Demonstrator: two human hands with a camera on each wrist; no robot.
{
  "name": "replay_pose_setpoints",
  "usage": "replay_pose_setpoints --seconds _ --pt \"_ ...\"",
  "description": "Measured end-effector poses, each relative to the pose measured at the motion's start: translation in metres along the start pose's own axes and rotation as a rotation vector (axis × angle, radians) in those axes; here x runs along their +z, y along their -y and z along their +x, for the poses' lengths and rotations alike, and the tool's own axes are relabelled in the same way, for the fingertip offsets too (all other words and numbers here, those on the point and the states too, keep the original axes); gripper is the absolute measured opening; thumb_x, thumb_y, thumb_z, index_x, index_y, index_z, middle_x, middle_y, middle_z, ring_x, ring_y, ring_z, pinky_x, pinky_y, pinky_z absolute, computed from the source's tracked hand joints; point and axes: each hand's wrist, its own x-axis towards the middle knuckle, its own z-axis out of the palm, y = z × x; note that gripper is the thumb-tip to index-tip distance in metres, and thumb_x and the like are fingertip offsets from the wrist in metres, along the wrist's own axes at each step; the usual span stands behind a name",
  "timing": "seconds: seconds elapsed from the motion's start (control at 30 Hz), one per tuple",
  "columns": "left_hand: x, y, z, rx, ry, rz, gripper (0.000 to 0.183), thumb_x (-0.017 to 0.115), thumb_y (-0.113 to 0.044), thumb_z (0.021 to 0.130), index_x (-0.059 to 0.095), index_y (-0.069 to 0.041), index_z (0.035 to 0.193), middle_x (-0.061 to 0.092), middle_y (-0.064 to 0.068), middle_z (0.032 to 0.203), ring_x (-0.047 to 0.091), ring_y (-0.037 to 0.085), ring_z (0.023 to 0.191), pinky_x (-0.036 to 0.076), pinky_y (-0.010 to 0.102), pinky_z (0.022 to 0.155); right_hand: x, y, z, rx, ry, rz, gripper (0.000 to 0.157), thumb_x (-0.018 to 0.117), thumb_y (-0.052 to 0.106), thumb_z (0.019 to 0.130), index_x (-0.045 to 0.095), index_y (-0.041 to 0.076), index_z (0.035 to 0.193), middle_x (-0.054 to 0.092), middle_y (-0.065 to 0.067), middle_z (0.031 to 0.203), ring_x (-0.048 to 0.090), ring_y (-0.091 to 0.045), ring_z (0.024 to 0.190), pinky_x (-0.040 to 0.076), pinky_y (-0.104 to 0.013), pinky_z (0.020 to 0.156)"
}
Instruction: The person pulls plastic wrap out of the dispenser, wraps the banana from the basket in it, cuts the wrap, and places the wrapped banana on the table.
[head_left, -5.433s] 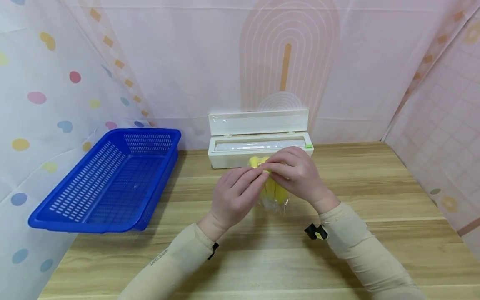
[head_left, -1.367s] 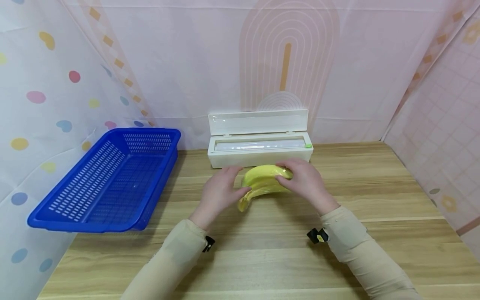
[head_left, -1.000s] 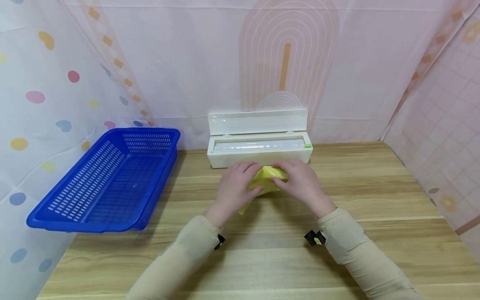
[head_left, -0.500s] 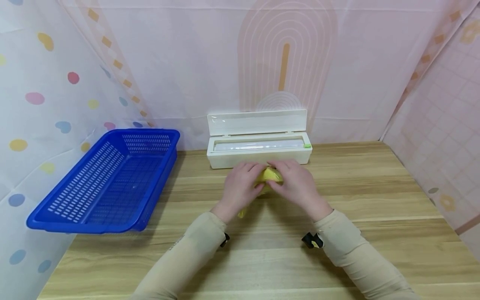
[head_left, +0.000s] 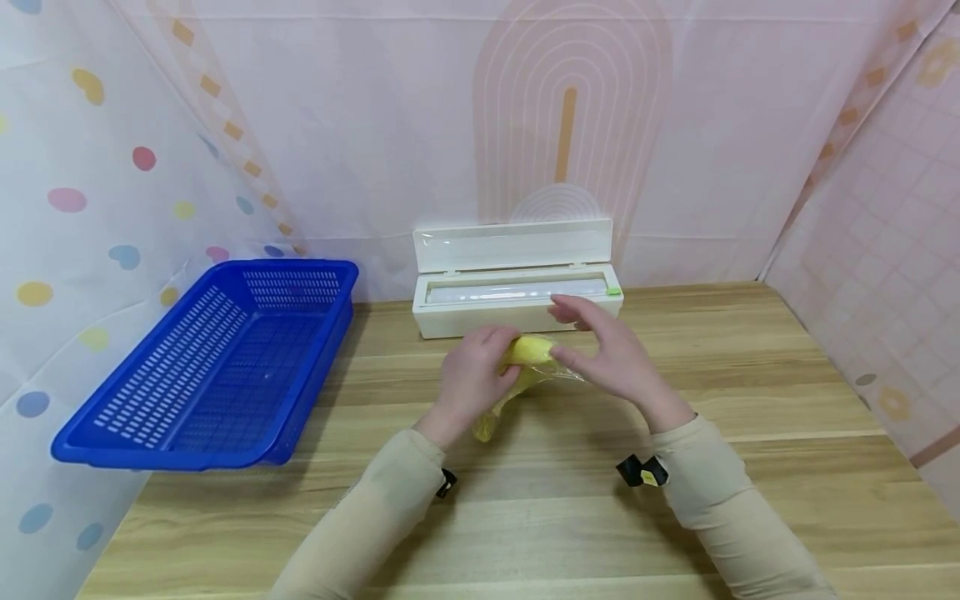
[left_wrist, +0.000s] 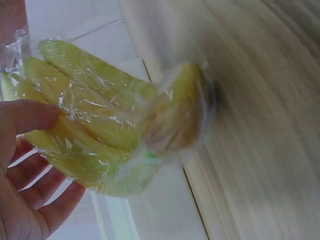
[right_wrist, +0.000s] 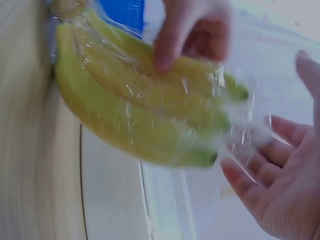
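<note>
A bunch of bananas [head_left: 531, 350] wrapped in clear cling film [right_wrist: 245, 132] is held just above the table in the head view. My left hand [head_left: 472, 375] grips the bunch, thumb on the near side and fingers behind, as the left wrist view of the bananas [left_wrist: 95, 115] shows. The stem end points down and left. Beside the banana tips, my right hand [head_left: 611, 350] has its fingers spread and grips nothing. In the right wrist view, loose film reaches out from the tips towards the right hand [right_wrist: 280, 190]; whether they touch is unclear.
Behind the hands stands a white cling film dispenser [head_left: 517, 317] with its lid raised and a film roll [head_left: 517, 291] inside. A blue plastic basket [head_left: 315, 400] sits on the left of the wooden table [head_left: 540, 533]. Patterned cloth [head_left: 360, 125] hangs behind.
Earlier, both hands pinched film over the bananas, then turned the bunch and pressed around it from both sides. Now the right hand has let go and moved right, its fingers spread; the left still grips.
</note>
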Motion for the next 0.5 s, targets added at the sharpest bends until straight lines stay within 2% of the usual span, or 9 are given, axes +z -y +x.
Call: replay_pose_setpoints --seconds 0.1,0.17,0.23,0.27,0.37,0.43,0.5 --pt "-0.002 0.001 -0.002 -0.077 0.026 -0.064 0.042 0.084 -0.009 0.075 0.067 -0.006 0.113 0.07 0.009 0.107 0.065 0.027 0.096 0.056 0.04 0.083 -0.009 -0.007 -0.001 0.011 0.017 0.159 0.077 0.071 0.046 0.089 0.04 0.007 0.148 0.053 -0.018 0.141 0.051 -0.032 0.126 0.04 -0.05 0.106" --pt "-0.003 0.001 -0.002 -0.125 0.036 -0.117 0.043 0.084 -0.009 0.076 0.067 -0.005 0.115 0.07 0.009 0.109 0.064 0.027 0.099 0.054 0.041 0.087 -0.014 -0.012 -0.003 0.015 0.032 0.224 0.092 0.069 0.06 0.081 0.037 0.007 0.15 0.048 -0.019 0.145 0.048 -0.035 0.129 0.038 -0.053 0.107" --pt "-0.004 0.002 -0.003 -0.166 0.031 -0.184 0.043 0.083 -0.007 0.076 0.066 -0.004 0.115 0.07 0.01 0.11 0.064 0.027 0.1 0.054 0.04 0.088 -0.016 -0.015 -0.005 0.02 0.052 0.253 0.106 0.071 0.066 0.072 0.035 0.007 0.151 0.045 -0.021 0.147 0.045 -0.037 0.132 0.037 -0.056 0.108" --pt "-0.005 0.002 -0.003 -0.186 0.024 -0.222 0.043 0.083 -0.006 0.076 0.066 -0.003 0.115 0.07 0.01 0.11 0.064 0.026 0.1 0.054 0.039 0.088 -0.017 -0.016 -0.006 0.022 0.063 0.251 0.108 0.075 0.063 0.07 0.034 0.007 0.152 0.044 -0.021 0.147 0.045 -0.038 0.132 0.038 -0.056 0.107" --pt "-0.005 0.003 -0.004 -0.245 -0.003 -0.351 0.041 0.082 -0.003 0.077 0.065 -0.002 0.115 0.069 0.011 0.11 0.065 0.026 0.101 0.056 0.035 0.085 -0.015 -0.017 -0.007 0.024 0.099 0.204 0.106 0.088 0.04 0.068 0.033 0.005 0.152 0.044 -0.022 0.147 0.046 -0.039 0.13 0.04 -0.056 0.106" --pt "-0.005 0.003 -0.004 -0.288 -0.015 -0.428 0.041 0.082 -0.003 0.078 0.065 -0.001 0.115 0.068 0.012 0.11 0.065 0.025 0.1 0.058 0.031 0.081 -0.011 -0.018 -0.007 0.03 0.125 0.144 0.104 0.091 0.024 0.068 0.033 0.003 0.152 0.044 -0.021 0.147 0.046 -0.039 0.13 0.042 -0.055 0.105" --pt "-0.005 0.003 -0.004 -0.333 -0.016 -0.493 0.042 0.081 -0.004 0.078 0.064 -0.001 0.116 0.068 0.012 0.11 0.065 0.025 0.101 0.058 0.029 0.081 -0.006 -0.02 -0.007 0.041 0.14 0.089 0.102 0.091 0.015 0.067 0.034 0.003 0.151 0.045 -0.019 0.147 0.048 -0.037 0.128 0.043 -0.054 0.104"
